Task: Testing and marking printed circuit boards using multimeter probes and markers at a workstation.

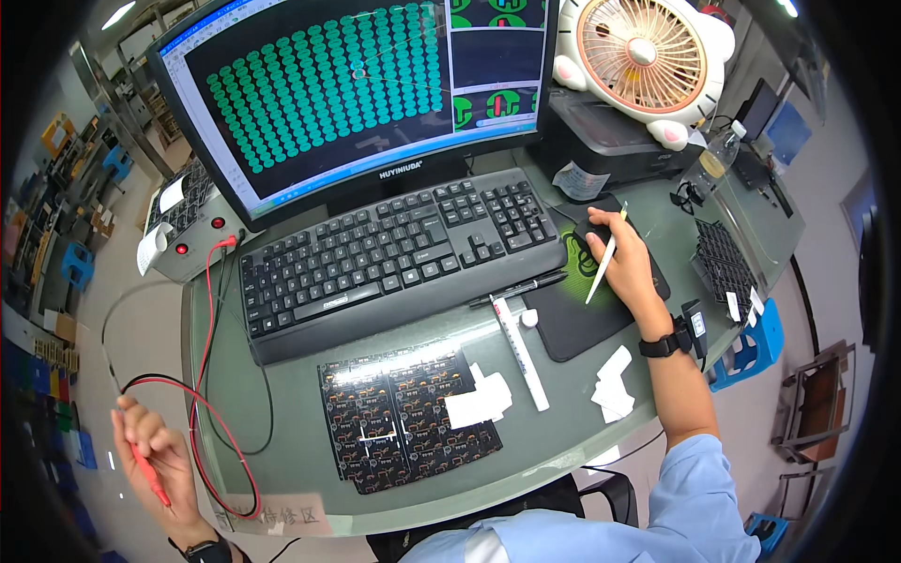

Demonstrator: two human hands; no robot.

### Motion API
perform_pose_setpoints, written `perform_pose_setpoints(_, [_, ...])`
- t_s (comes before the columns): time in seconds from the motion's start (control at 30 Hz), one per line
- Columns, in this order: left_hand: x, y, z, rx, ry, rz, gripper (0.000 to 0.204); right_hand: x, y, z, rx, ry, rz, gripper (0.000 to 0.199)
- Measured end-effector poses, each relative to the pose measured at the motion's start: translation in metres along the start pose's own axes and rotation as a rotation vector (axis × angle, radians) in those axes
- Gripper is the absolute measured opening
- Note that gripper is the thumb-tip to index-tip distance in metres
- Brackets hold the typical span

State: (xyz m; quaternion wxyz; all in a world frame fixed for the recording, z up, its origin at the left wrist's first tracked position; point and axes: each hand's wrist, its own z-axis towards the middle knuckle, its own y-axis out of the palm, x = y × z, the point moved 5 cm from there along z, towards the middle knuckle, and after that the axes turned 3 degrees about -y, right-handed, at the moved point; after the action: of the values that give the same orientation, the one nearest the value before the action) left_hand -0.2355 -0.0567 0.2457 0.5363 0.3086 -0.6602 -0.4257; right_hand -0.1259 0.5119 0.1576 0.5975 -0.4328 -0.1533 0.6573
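Observation:
My left hand (pixel 158 455), off the table's left edge, is closed around a red test probe (pixel 150 479) that tips downward. Red and black leads (pixel 208 413) loop beside it over the table. My right hand (pixel 627 267) rests over a dark mouse (pixel 591 228) on a black and green mouse pad (pixel 582 319). Between its fingers sits a slim white pen-like stick (pixel 603 267). Between my arms lie dark circuit board panels (pixel 427 427) with copper-coloured marks, partly covered by white paper slips (pixel 481 401). A monitor (pixel 328 89) shows a grid of green shapes.
A black keyboard (pixel 394 253) fills the middle. A white marker (pixel 521 357), its cap (pixel 529 318) and a black pen (pixel 516 289) lie in front. A fan (pixel 643 56) tops a black printer (pixel 601 141). A bottle (pixel 715 159) and black rack (pixel 723 258) stand right; a grey box (pixel 192 230) left.

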Motion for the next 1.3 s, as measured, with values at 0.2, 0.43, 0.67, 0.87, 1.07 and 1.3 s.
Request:
perform_pose_setpoints(0.2, [-0.09,0.064,0.03,-0.37,0.205,0.102,0.025,-0.025,-0.01,0.002,0.102,-0.111,-0.025,0.032])
perform_pose_setpoints(0.43, [-0.131,0.021,0.047,-0.349,0.109,1.03,0.047,-0.175,-0.014,-0.046,-0.352,-0.582,0.11,0.029])
perform_pose_setpoints(0.67, [-0.153,-0.03,0.043,-0.279,-0.05,1.072,0.042,-0.214,0.005,-0.11,-0.529,-0.773,0.071,0.035])
perform_pose_setpoints(0.87, [-0.159,-0.035,0.036,-0.236,-0.079,1.041,0.041,-0.209,0.011,-0.112,-0.617,-0.721,0.114,0.034])
perform_pose_setpoints(1.07, [-0.143,-0.01,0.035,-0.183,0.087,1.194,0.041,-0.191,-0.018,-0.072,-0.58,-0.564,0.196,0.033])
perform_pose_setpoints(1.3, [-0.213,0.021,0.04,-0.42,-0.325,0.935,0.026,-0.059,-0.041,0.006,0.042,-0.114,0.04,0.018])
